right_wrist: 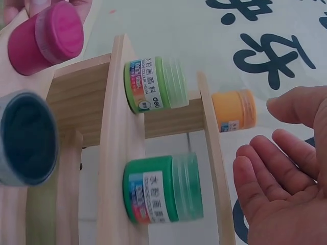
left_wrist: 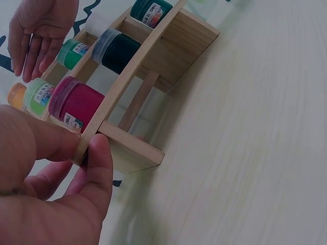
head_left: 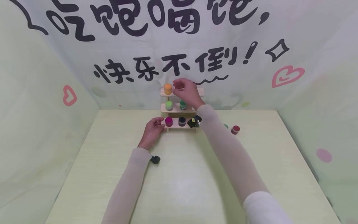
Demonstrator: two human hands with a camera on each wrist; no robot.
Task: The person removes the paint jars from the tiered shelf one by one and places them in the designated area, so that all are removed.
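Note:
A three-tier wooden rack [head_left: 176, 108] holds small paint jars. My left hand [head_left: 153, 130] pinches the left end of its lowest board, beside a magenta paint jar [left_wrist: 76, 104]. My right hand [head_left: 188, 91] is by the top board, fingers spread and holding nothing. Its thumb and fingertips are just right of an orange paint jar [right_wrist: 234, 111], with a small gap between. The middle board carries a light green jar [right_wrist: 150, 84] and a green jar [right_wrist: 161, 189]. A dark blue jar [left_wrist: 116, 51] and a teal jar [left_wrist: 152, 13] share the lowest board with the magenta one.
On the pale table [head_left: 184, 174], right of the rack, lie a red jar [head_left: 235, 129] and a green jar [head_left: 225, 126] partly hidden by my right sleeve. Behind the rack hangs a white cloth [head_left: 134, 96] with black lettering.

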